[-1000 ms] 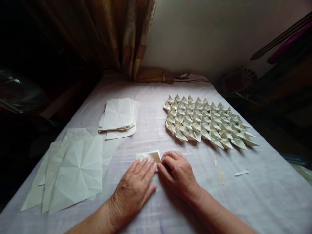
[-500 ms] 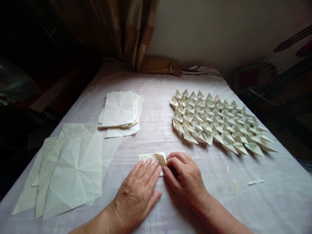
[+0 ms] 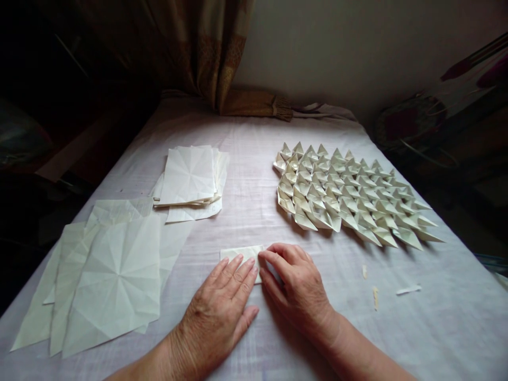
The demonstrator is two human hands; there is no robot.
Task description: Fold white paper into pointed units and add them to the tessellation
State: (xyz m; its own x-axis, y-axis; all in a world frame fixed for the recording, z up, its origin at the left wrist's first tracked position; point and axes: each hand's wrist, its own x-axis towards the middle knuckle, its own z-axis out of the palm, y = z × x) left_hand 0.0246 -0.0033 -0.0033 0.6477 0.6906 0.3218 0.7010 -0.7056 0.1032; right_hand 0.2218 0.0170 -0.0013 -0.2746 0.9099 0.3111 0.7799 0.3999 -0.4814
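A small folded piece of white paper lies flat on the cloth in front of me. My left hand rests palm down over its lower left part, fingers stretched out and thumb apart. At the paper's right edge, my right hand has its thumb and curled fingers closed on the corner. The paper's lower part is hidden under my fingers. Beyond my right hand stand rows of pointed folded paper boats, packed closely together.
Creased paper sheets overlap at the left. Behind them sits a stack of creased sheets. Small paper scraps lie right of my right hand. A pale sheet covers the surface, and a brown curtain hangs at the far edge.
The raised flap at the folded paper's right end now lies flat. My right fingers have shifted slightly up along that edge. The left hand stays pressed on the paper.
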